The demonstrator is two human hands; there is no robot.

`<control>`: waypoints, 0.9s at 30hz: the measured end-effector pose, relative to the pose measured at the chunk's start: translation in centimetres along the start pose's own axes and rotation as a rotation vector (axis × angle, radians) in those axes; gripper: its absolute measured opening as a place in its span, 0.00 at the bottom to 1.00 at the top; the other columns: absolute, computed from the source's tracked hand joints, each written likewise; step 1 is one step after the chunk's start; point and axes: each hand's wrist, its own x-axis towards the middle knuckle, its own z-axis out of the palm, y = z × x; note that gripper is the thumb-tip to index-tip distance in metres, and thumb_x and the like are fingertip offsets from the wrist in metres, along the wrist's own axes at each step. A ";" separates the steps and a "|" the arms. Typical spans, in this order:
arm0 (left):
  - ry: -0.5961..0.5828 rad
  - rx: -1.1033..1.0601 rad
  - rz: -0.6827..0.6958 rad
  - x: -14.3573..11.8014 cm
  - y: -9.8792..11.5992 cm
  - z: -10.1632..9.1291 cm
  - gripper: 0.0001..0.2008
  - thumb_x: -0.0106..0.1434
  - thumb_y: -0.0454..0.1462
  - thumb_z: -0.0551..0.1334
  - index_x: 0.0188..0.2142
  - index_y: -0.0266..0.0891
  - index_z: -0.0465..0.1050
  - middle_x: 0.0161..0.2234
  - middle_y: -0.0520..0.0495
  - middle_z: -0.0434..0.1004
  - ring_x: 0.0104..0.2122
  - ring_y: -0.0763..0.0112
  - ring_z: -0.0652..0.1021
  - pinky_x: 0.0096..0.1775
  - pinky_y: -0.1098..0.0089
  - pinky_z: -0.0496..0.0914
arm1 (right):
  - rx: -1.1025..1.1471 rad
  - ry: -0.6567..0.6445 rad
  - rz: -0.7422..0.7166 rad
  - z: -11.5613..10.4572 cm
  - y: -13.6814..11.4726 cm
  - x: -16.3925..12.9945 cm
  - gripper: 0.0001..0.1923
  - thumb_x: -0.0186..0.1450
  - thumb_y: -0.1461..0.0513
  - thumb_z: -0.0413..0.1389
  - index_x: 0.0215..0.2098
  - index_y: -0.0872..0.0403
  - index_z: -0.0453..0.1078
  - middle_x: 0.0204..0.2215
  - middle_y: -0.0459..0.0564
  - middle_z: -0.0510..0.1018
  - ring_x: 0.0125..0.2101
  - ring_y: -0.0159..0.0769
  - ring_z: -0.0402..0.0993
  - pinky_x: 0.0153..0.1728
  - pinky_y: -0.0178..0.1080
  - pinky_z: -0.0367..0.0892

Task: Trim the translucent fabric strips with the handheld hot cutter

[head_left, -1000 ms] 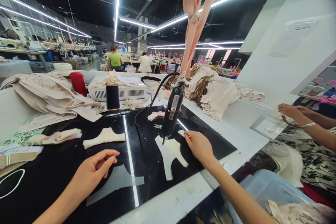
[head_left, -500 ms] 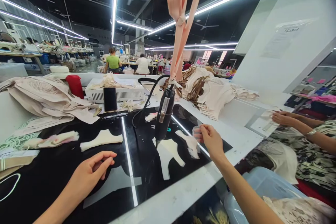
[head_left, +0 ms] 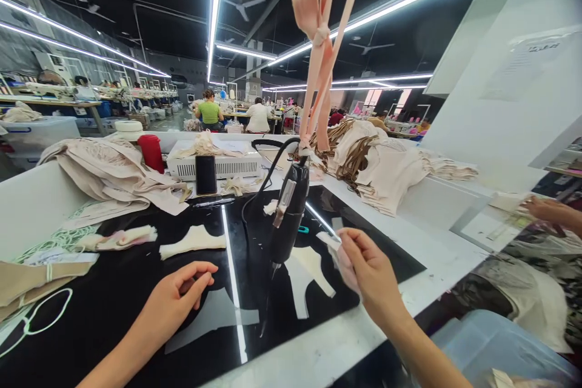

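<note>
My left hand (head_left: pixel 179 294) hovers low over the black glass surface (head_left: pixel 213 339), its fingers loosely curled and holding nothing. Just beside it lies a translucent grey cut piece (head_left: pixel 213 315) with curved edges. My right hand (head_left: pixel 373 270) pinches thin whitish fabric pieces (head_left: pixel 344 270) at the right of the surface; how many layers it holds I cannot tell. Between my hands a black handheld tool (head_left: pixel 290 215) with a thin tip hangs upright from knotted peach straps (head_left: pixel 321 36). A cream and white cut piece (head_left: pixel 308 276) lies right of its tip.
A stack of cream cut pieces (head_left: pixel 193 241) lies behind my left hand, with green cords (head_left: pixel 54 242) farther left. A phone (head_left: pixel 206 174) leans on a white box (head_left: pixel 231 163). Fabric piles (head_left: pixel 386 176) stand at back right. A co-worker's hand (head_left: pixel 550 212) shows at far right.
My right hand has come down and closer to the tool, and the pale piece that lay below it is now lifted in its fingers. My left hand keeps its place; the view has turned slightly left.
</note>
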 end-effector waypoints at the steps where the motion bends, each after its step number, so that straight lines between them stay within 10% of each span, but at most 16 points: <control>1: -0.007 0.009 0.020 -0.1 0.0 0.0 0.28 0.63 0.61 0.64 0.46 0.42 0.84 0.28 0.50 0.79 0.23 0.68 0.73 0.26 0.71 0.65 | -0.024 -0.088 0.006 1.1 -0.4 -1.1 0.25 0.69 0.39 0.62 0.43 0.50 0.73 0.18 0.35 0.60 0.15 0.25 0.55 0.16 0.30 0.49; 11: -0.354 -0.051 0.300 -3.4 3.2 0.7 0.21 0.68 0.58 0.66 0.41 0.46 0.85 0.36 0.46 0.80 0.35 0.62 0.77 0.40 0.68 0.72 | -0.102 -0.694 -0.045 9.9 -0.9 -6.9 0.22 0.74 0.43 0.54 0.40 0.50 0.76 0.20 0.39 0.61 0.21 0.29 0.57 0.23 0.34 0.52; 27: -0.301 -0.498 -0.164 -3.8 5.8 1.4 0.27 0.55 0.59 0.76 0.31 0.39 0.74 0.25 0.54 0.71 0.26 0.74 0.68 0.32 0.72 0.65 | 0.070 -0.684 0.323 9.7 0.1 -7.9 0.37 0.70 0.31 0.52 0.53 0.52 0.74 0.25 0.44 0.77 0.13 0.23 0.52 0.16 0.31 0.45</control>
